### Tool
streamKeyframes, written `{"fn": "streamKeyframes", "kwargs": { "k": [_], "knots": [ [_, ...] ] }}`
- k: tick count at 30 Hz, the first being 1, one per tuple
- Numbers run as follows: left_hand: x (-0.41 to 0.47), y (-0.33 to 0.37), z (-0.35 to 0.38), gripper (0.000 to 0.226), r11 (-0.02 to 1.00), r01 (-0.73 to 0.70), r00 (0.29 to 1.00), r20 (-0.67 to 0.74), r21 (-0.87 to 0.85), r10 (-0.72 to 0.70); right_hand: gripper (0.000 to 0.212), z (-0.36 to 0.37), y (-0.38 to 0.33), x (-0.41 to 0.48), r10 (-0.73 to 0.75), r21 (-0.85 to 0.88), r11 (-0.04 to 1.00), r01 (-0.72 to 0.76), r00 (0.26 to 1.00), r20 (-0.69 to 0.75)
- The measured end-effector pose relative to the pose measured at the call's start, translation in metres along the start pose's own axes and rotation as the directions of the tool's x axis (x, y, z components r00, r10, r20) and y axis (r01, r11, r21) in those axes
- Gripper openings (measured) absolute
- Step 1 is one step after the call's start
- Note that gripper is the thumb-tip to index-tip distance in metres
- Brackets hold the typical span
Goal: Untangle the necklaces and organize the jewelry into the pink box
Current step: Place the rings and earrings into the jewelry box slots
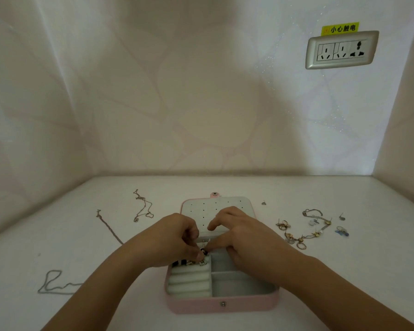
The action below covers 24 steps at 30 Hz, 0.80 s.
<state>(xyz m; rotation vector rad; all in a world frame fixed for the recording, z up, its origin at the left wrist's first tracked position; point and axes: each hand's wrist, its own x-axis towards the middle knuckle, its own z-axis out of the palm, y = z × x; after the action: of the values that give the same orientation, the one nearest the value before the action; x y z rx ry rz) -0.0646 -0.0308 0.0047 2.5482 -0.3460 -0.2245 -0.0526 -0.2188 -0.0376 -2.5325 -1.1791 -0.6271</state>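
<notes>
Open pink jewelry box (201, 305): left hand (175, 237) pinches a dark pendant (204, 252) over the ring rolls (189, 280). Right hand (246, 242) thumb touches the pendant; its grip cannot be told.

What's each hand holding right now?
Left hand: pinches a small pendant over the pink box.
Right hand: thumb on that pendant; grip cannot be told.

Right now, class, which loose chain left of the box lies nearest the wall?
The kinked gold chain; the straight chain and grey chain lie farther from it.
</notes>
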Motion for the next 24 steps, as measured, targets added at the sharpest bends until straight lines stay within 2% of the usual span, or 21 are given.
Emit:
{"fn": "streamKeyframes", "kwargs": {
  "k": [13, 17, 24],
  "knots": [
    [0.0094, 0.0035, -0.0056, 0.042, 0.998, -0.016, 0.992, 0.129, 0.068, 0.007, 0.042, -0.0003, 0.0008, 0.0003, -0.007, 0.016, 1.000, 0.007, 1.000, -0.015],
    [0.0087, 0.0044, -0.0059, 0.042, 0.989, -0.057, 0.991, 0.124, 0.138, 0.040, 0.046, -0.0028, 0.0000, 0.0008, 0.028, 0.046, 0.999, -0.029, 0.999, 0.036],
    [0.0038, 0.0042, -0.0082, 0.045, 0.980, -0.122, 0.986, 0.131, 0.155, 0.102, 0.047, -0.0072, -0.0023, 0.0006, 0.052, 0.067, 0.996, -0.058, 0.995, 0.087]
  ]
}}
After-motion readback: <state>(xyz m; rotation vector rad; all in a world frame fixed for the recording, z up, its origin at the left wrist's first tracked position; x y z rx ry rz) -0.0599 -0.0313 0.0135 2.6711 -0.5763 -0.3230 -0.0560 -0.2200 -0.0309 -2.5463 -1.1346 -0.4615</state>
